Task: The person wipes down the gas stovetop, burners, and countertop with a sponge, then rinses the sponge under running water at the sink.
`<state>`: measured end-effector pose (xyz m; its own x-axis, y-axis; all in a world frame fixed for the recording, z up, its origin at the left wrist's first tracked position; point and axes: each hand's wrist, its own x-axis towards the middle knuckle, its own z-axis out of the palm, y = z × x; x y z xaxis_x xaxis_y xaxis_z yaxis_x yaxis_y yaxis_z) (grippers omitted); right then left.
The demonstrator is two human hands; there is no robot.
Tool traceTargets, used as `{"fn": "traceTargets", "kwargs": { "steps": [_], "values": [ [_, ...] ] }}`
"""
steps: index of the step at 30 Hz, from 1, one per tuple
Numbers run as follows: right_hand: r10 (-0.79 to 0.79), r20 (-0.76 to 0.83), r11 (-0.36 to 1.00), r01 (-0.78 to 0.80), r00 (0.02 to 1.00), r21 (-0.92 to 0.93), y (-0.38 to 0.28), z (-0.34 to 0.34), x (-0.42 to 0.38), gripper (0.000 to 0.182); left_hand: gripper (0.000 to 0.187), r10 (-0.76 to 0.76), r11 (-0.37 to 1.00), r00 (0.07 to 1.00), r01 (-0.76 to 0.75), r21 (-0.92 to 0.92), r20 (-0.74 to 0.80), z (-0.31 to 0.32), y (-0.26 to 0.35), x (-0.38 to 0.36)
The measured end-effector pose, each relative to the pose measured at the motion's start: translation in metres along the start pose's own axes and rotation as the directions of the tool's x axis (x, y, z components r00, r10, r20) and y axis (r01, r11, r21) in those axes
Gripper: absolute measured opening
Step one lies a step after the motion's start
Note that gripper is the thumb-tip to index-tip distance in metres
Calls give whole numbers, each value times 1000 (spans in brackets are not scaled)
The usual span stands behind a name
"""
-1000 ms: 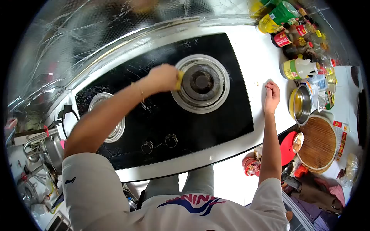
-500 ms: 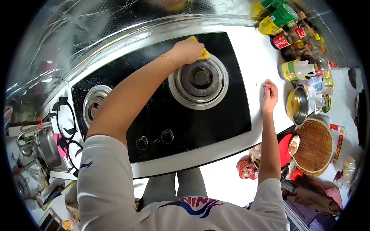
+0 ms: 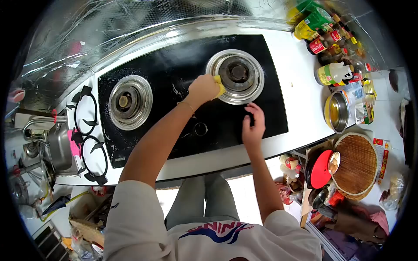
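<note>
My left hand (image 3: 203, 89) is closed on a yellow cloth (image 3: 221, 89) at the left rim of the right burner (image 3: 257, 82). The cloth sticks out beyond the fingers. Over the front right part of the black glass hob (image 3: 174, 65), my right hand (image 3: 254, 125) holds nothing, its thumb and fingers apart. The left burner (image 3: 114, 106) has no pan support on it. One round knob (image 3: 200, 128) shows beside my left forearm.
Two black pan supports (image 3: 95, 116) lie left of the hob, near a sink (image 3: 60, 145). Bottles (image 3: 330, 74), a metal bowl (image 3: 338, 112) and a round wooden board (image 3: 356, 163) stand on the right. Foil (image 3: 130, 26) lines the back.
My left hand has moved with the cloth from the burner's back edge to its left rim. My right hand has moved left from the white counter to the hob, its fingers opening. The view has shifted.
</note>
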<state>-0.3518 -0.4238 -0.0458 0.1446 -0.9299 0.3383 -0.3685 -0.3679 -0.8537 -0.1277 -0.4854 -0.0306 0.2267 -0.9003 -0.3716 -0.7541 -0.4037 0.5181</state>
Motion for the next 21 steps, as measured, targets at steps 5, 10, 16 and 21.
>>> {"fn": "traceTargets", "kwargs": {
  "steps": [5,10,16,21],
  "values": [
    [68,7,996,-68,998,-52,1,5,-22,27,33,74,990,988,-56,127,-139,-13,-3,45],
    [22,21,975,-17,1000,-220,-4,13,-20,28,27,35,999,999,-35,16,-3,-15,-2,32],
    [76,-100,981,-93,992,-173,-14,24,-18,28,33,82,861,950,86,-502,302,28,12,-17],
    [-64,-33,899,44,997,-435,-49,49,-2,31,31,100,447,819,471,-761,565,9,5,-32]
  ]
}}
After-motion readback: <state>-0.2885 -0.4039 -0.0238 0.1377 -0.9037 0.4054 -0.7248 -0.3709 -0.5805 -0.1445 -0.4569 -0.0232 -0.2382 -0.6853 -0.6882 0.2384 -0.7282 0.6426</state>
